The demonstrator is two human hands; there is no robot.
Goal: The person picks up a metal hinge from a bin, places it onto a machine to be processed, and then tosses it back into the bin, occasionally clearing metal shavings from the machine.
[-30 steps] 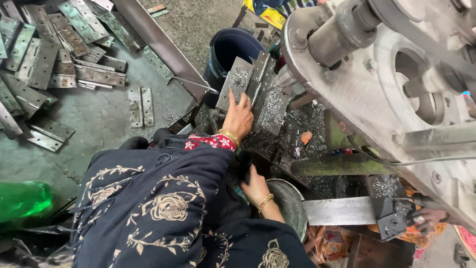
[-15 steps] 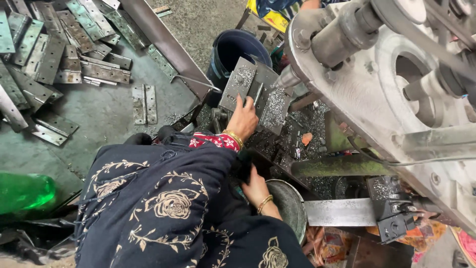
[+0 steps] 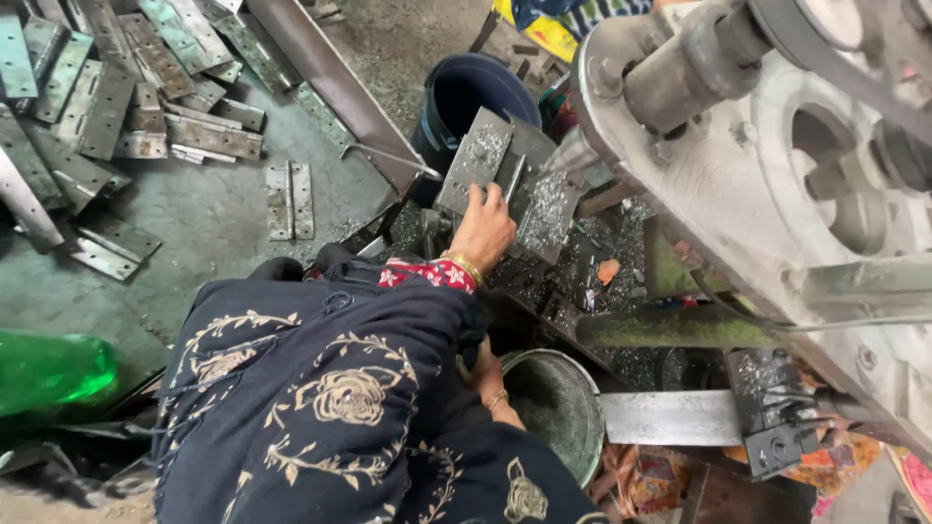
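Left hand (image 3: 482,231): reaching forward onto the hinge plate (image 3: 513,180), fingers lying curled over its lower edge and touching it; whether they are actually clamping it cannot be told.
Hinge plate: lying tilted on the press bed (image 3: 573,281), just beside the blue bucket (image 3: 466,97), metal chips sitting on its face.
Right hand (image 3: 488,380): resting low beside the steel bowl (image 3: 553,403), mostly hidden by the dark sleeve (image 3: 320,388); its grip cannot be told.
Press (image 3: 738,165): standing large at right, grey and worn.
Floor hinges (image 3: 116,107): lying scattered at upper left, well apart from both hands.
Green bottle (image 3: 49,369): lying at far left.
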